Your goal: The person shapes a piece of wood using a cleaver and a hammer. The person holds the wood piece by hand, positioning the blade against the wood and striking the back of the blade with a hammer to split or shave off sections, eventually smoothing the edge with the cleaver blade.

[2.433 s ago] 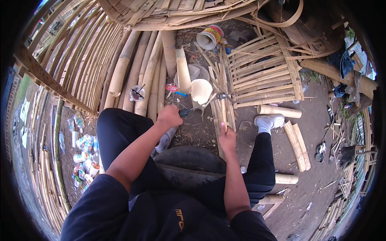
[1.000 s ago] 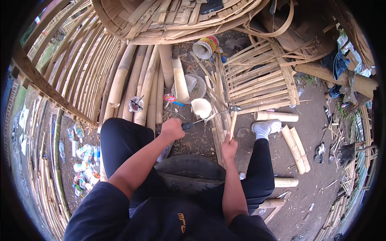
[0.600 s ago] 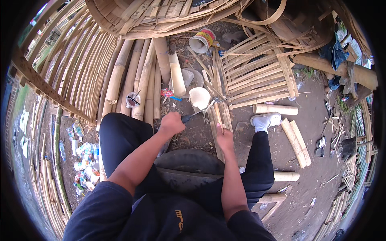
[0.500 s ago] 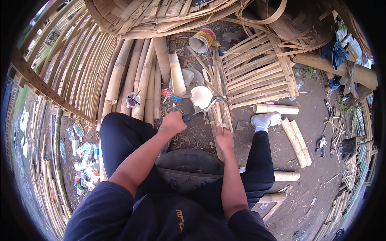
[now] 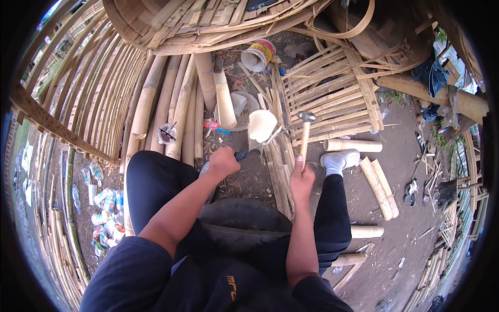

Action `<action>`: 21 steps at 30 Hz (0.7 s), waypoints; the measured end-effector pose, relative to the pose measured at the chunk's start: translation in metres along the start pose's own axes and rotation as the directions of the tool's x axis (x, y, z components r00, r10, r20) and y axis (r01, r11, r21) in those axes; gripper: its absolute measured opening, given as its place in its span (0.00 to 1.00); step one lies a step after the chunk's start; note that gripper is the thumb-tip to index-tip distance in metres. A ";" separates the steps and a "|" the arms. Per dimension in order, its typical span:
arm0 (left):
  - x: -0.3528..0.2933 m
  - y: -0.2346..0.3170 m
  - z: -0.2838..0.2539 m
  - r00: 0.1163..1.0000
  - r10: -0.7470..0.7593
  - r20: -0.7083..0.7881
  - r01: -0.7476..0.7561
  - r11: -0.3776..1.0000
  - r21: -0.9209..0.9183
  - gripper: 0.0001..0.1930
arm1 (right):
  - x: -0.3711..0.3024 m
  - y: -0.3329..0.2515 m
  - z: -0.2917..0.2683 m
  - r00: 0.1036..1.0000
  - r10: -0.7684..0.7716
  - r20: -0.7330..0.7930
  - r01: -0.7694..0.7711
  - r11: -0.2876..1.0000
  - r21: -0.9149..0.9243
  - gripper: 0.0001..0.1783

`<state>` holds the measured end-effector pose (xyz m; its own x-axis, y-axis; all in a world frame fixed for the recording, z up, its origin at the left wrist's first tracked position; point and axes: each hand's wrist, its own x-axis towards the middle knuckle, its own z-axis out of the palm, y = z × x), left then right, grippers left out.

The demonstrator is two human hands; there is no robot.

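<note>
Clamping a dark-handled blade near frame centre, your left grip sits lower left of the cut bamboo; your right grip, right of centre, wraps a wooden-handled hammer.

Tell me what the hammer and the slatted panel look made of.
Hammer: head apparently bare metal, grey and shiny; handle probably smooth wood, pale and plain. Slatted panel: likely unpainted bamboo, judging by its straw-coloured, split look.

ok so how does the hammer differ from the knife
The hammer has a pale handle, the knife a dark one. The hammer ends in a blunt head, the knife in a slim blade. The right hand holds the hammer, the left hand the knife. Both are gripped.
</note>
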<state>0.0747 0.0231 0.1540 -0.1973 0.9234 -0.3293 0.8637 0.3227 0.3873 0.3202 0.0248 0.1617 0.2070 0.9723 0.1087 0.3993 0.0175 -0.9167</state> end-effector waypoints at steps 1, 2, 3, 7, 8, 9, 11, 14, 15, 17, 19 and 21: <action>0.002 -0.005 0.005 1.000 -0.007 -0.002 0.007 1.000 -0.004 0.14 | 0.001 -0.013 -0.004 0.996 -0.071 -0.056 0.077 0.991 0.111 0.31; 0.002 -0.015 0.009 1.000 -0.029 -0.002 0.029 1.000 -0.008 0.14 | -0.001 -0.040 -0.008 0.992 -0.090 -0.090 0.113 0.950 0.293 0.31; 0.001 -0.018 0.011 0.999 -0.032 -0.001 0.032 0.999 -0.015 0.14 | -0.001 -0.062 -0.013 0.985 -0.097 -0.141 0.152 0.877 0.456 0.31; 0.002 0.003 0.013 0.999 0.022 0.028 -0.022 1.000 -0.002 0.14 | -0.010 0.054 0.012 0.982 -0.177 -0.058 0.186 0.945 0.268 0.31; 0.003 0.008 0.011 0.998 0.041 0.039 -0.042 0.999 0.009 0.14 | -0.021 0.087 0.017 0.989 -0.147 0.007 0.145 0.985 0.090 0.31; 0.001 0.013 0.010 0.997 0.044 0.058 -0.046 0.998 0.032 0.15 | -0.027 0.108 0.019 0.992 -0.094 0.080 0.105 0.984 -0.146 0.32; -0.005 0.004 0.005 0.997 0.018 0.072 -0.025 0.994 0.102 0.15 | -0.023 0.075 0.035 0.972 0.144 0.188 -0.080 0.946 -0.314 0.30; 0.000 -0.001 0.020 1.000 0.004 0.015 -0.004 0.998 0.056 0.15 | -0.016 0.039 0.025 0.971 0.194 0.140 -0.159 0.960 -0.230 0.31; 0.001 0.001 0.022 1.000 0.005 0.000 -0.005 0.999 0.047 0.14 | -0.012 0.040 0.021 0.976 0.179 0.127 -0.146 0.961 -0.235 0.31; 0.000 0.006 0.021 1.000 0.015 0.013 -0.016 0.999 0.031 0.14 | -0.007 0.047 0.017 0.982 0.149 0.119 -0.116 0.962 -0.246 0.31; -0.002 0.009 0.020 0.999 0.028 0.016 -0.028 0.999 0.020 0.14 | -0.009 0.055 0.017 0.983 0.138 0.121 -0.102 0.960 -0.261 0.31; -0.005 0.014 0.018 0.999 0.047 0.009 -0.047 0.999 0.013 0.14 | -0.013 0.066 0.017 0.984 0.133 0.116 -0.094 0.951 -0.295 0.30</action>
<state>0.0957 0.0192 0.1456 -0.1524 0.9354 -0.3190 0.8777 0.2765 0.3914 0.3284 0.0170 0.0937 0.1534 0.9863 -0.0598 0.6234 -0.1436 -0.7686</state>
